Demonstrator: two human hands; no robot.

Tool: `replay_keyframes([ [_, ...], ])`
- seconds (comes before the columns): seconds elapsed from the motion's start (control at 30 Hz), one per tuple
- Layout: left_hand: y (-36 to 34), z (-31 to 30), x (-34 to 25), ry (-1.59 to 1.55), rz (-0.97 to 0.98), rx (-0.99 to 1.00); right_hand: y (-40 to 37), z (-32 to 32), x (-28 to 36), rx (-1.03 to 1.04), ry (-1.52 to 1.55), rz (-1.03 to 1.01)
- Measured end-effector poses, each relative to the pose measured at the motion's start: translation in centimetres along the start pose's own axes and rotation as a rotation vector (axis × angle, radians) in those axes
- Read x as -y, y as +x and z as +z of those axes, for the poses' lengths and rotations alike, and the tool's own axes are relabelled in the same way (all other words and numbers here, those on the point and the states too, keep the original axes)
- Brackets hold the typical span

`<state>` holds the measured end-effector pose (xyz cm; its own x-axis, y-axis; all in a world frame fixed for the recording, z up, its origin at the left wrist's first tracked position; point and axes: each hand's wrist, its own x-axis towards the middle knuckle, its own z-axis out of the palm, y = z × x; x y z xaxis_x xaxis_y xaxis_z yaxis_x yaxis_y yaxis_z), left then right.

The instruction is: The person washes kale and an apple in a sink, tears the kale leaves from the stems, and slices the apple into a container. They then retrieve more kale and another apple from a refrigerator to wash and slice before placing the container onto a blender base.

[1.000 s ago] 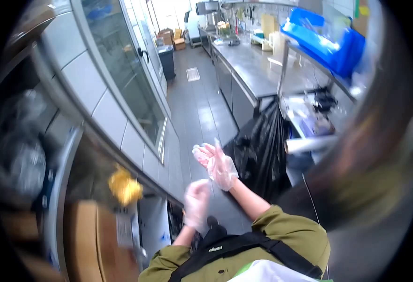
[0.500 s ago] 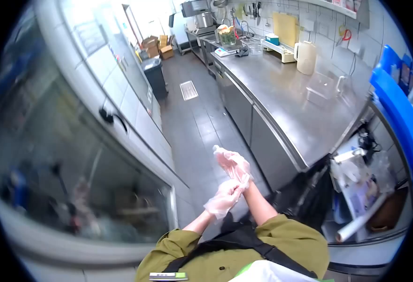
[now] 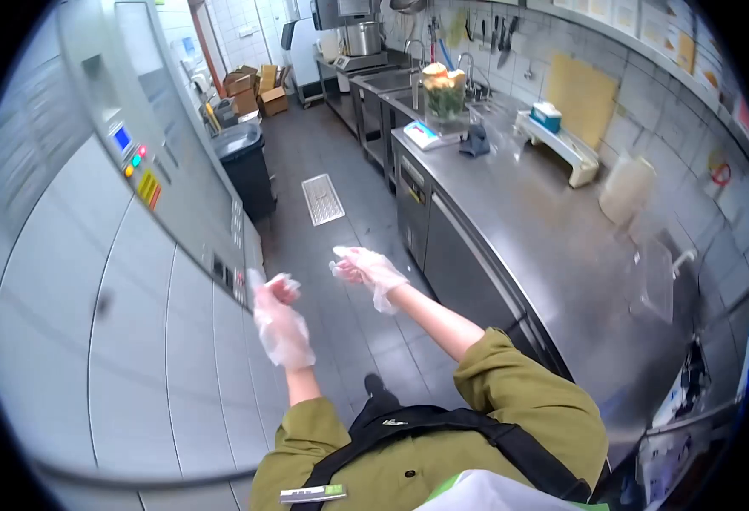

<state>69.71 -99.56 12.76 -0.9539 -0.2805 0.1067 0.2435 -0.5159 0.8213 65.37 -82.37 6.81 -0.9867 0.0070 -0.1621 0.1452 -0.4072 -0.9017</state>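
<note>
Both of my hands wear thin clear plastic gloves and hang apart over the floor walkway. My left hand (image 3: pixel 281 322) is on the left, near the tiled wall, its fingers loosely bent with a gap between them and nothing held. To its right, my right hand (image 3: pixel 369 272) points leftward with fingers apart and slightly curved, also holding nothing. Neither hand touches a surface. The glove cuffs end loosely at the wrists, below the rolled green sleeves.
A steel counter (image 3: pixel 532 230) runs along the right, bearing a jug (image 3: pixel 627 189), a clear container (image 3: pixel 654 281) and a scale (image 3: pixel 430 134). A clear pitcher of greens (image 3: pixel 444 95) stands farther back. On the left are a grey cabinet (image 3: pixel 166 111) and a dark bin (image 3: pixel 245 170).
My hands were together, the left gripping the right glove near the wrist; now they are apart. My view has moved forward past the glass door, toward the counter and cabinet.
</note>
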Motion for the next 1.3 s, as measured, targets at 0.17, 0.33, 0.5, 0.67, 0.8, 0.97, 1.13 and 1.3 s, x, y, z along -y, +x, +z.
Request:
replay_keyframes([
  [0.17,15.6,10.8,4.2,0.158,0.058,0.2,26.1,-13.8,7.6,-0.174,-0.624,-0.299],
  [0.33,28.7,20.6,18.1,0.733,0.055,0.733,36.7,-22.4,20.6,-0.775,-0.71,-0.519],
  [0.5,39.4,34.3,29.5,0.621,-0.008,0.824,54.1,-33.7,27.0,-1.119,-0.764,-0.559],
  [0.67,52.4,43.6,35.5,0.724,-0.1,0.83,63.1,-35.7,28.6,-1.432,-0.423,-0.584],
  [0.8,61.8,47.0,41.4,0.303,-0.377,0.634,61.0,-35.9,26.1,-1.37,-0.08,-0.716],
  [0.97,72.9,47.6,50.0,0.24,-0.495,0.619,54.3,-36.0,24.2,-1.99,-0.23,-0.741],
  [1.13,84.0,53.4,55.7,0.318,-0.348,0.706,56.1,-35.6,26.4,-2.081,-0.348,-0.853],
  [1.3,93.5,64.9,53.7,0.332,-0.204,1.186,64.9,-32.1,30.4,-2.037,-0.487,-0.751],
])
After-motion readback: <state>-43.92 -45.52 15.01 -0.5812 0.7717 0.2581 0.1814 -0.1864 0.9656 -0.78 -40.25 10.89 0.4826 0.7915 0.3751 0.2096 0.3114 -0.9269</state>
